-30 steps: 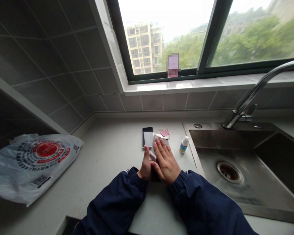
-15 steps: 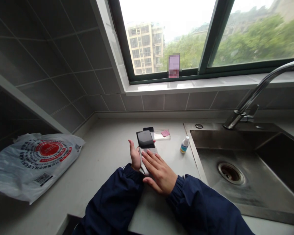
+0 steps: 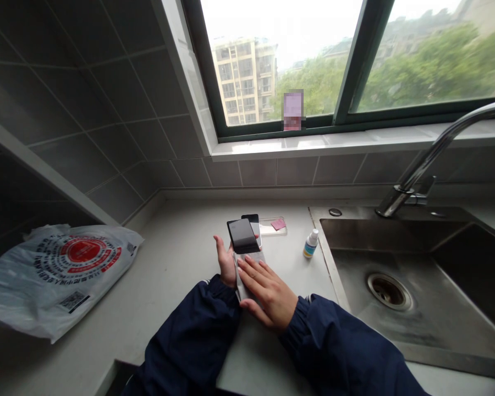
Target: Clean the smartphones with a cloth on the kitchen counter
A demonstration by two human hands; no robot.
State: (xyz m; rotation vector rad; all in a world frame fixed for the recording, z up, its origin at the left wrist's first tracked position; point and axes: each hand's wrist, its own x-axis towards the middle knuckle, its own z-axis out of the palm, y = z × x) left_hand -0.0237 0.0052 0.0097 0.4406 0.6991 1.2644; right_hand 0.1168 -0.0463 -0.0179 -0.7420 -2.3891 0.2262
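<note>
My left hand (image 3: pixel 226 263) holds a black phone (image 3: pixel 242 235) raised above the counter, its dark screen tilted towards me. My right hand (image 3: pixel 267 291) lies over a pale grey cloth (image 3: pixel 247 264) pressed against the phone's lower part, fingers stretched out and close together. A second black phone (image 3: pixel 254 222) lies flat on the counter just behind, partly hidden by the raised one. Beside it rests a clear case (image 3: pixel 272 226) with a small pink piece (image 3: pixel 278 224) on it.
A small white dropper bottle (image 3: pixel 311 244) stands by the edge of the steel sink (image 3: pixel 400 269). The tap (image 3: pixel 433 151) arches over the sink from the right. A printed white plastic bag (image 3: pixel 53 269) lies at the counter's left. A window sits behind the tiled wall.
A second ago both hands lay flat on the cloth on the counter. My left hand has since lifted a phone up, and my right hand now rests on the cloth against it.
</note>
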